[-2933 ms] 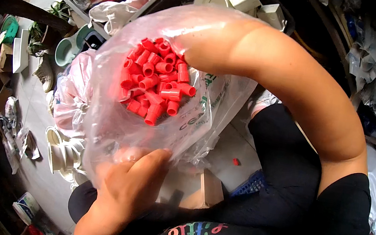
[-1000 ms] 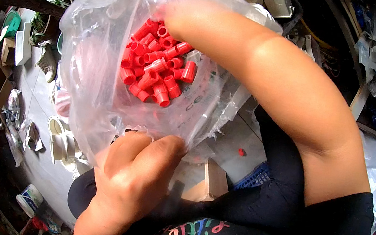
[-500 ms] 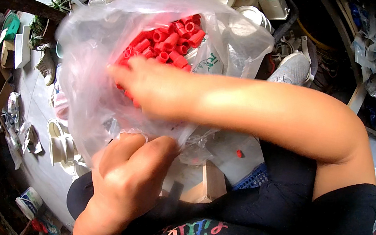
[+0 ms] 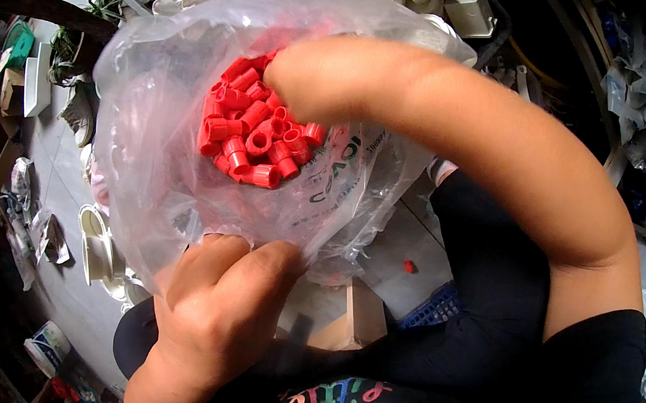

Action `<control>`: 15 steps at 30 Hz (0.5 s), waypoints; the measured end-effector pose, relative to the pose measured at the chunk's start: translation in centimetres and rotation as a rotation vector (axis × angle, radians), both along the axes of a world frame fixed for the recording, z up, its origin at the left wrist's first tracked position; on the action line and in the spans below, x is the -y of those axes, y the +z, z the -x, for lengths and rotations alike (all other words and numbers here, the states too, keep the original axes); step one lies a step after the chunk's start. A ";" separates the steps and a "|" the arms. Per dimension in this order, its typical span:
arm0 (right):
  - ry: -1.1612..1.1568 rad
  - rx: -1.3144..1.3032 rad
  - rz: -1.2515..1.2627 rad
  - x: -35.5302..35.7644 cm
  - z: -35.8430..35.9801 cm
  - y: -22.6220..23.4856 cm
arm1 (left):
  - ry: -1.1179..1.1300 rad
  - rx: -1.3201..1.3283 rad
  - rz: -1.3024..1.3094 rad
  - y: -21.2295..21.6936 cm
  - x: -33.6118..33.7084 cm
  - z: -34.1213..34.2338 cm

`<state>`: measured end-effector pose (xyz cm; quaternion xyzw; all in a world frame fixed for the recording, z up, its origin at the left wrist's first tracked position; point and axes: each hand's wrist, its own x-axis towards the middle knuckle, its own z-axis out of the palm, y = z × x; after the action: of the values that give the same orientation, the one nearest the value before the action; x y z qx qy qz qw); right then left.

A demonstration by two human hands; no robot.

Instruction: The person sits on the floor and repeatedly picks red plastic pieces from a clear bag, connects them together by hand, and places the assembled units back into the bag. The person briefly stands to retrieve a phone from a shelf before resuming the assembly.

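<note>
A large clear plastic bag (image 4: pixel 150 164) stands wide-mouthed in front of me, with a heap of short red plastic pipe fittings (image 4: pixel 249 129) inside. My left hand (image 4: pixel 227 288) is closed on the bag's near rim, its fingers curled over the edge. Into the bag from the right reaches my right hand (image 4: pixel 301 78), over the far side of the fittings. Its fingers are hidden behind the wrist and among the red pieces, so their hold does not show.
One red piece (image 4: pixel 409 266) lies on the floor beside a blue plastic basket (image 4: pixel 433 307). A wooden block (image 4: pixel 359 319) is near my lap. White pipe parts (image 4: pixel 101 250) lie left of the bag; a dark crate of white fittings (image 4: pixel 470 13) stands beyond it.
My right hand has moved from the near left of the heap to its far side, uncovering the nearer red fittings. The left hand keeps its hold on the bag rim.
</note>
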<state>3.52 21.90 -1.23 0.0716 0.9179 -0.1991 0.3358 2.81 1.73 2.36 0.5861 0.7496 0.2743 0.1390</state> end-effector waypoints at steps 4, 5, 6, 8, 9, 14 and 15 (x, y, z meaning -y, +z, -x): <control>-0.177 -0.093 -0.157 -3.2 1.3 -0.9 | 0.008 0.031 0.057 0.4 0.0 0.0; -0.222 -0.158 -0.157 -3.6 1.7 -1.5 | 0.018 0.031 0.057 0.5 -0.1 -0.1; -0.258 -0.220 -0.156 -3.9 2.1 -2.2 | 0.028 0.031 0.056 0.6 -0.2 -0.1; -0.319 -0.307 -0.164 -4.5 2.7 -3.4 | 0.033 0.025 0.040 0.4 -0.3 -0.2; -0.343 -0.333 -0.168 -4.6 3.0 -4.0 | 0.030 0.019 0.026 0.3 -0.3 -0.2; -0.394 -0.395 -0.164 -3.5 4.2 -7.5 | 0.029 0.023 0.004 0.2 -0.3 -0.1; -0.400 -0.403 -0.168 -3.2 4.2 -8.1 | 0.028 0.020 0.002 0.2 -0.3 0.0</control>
<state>-0.72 25.05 -9.34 0.2377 0.9470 -0.1948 0.0935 2.84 2.04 2.54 0.5725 0.7567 0.2813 0.1435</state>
